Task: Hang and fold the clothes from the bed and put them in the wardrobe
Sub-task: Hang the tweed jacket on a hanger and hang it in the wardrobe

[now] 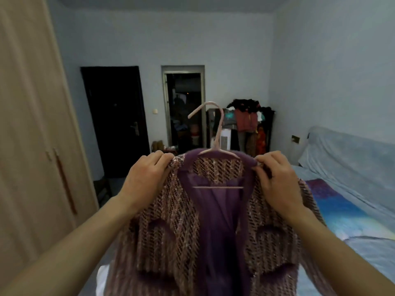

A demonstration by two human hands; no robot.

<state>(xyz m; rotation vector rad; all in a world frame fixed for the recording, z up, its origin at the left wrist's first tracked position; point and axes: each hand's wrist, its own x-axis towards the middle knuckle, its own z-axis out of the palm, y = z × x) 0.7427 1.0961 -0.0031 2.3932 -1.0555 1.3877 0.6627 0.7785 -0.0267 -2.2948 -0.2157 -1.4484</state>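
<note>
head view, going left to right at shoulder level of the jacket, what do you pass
beige wooden wardrobe door → left hand → pink plastic hanger inside the purple-trimmed tweed jacket → right hand → bed with blue cover

A dim bedroom with pale blue walls (213, 39), a black door (115, 118) beside an open doorway (183, 107) on the far wall, a cluttered clothes rack (250, 124) in the corner, and a covered sofa (346, 154) along the right wall.
</note>
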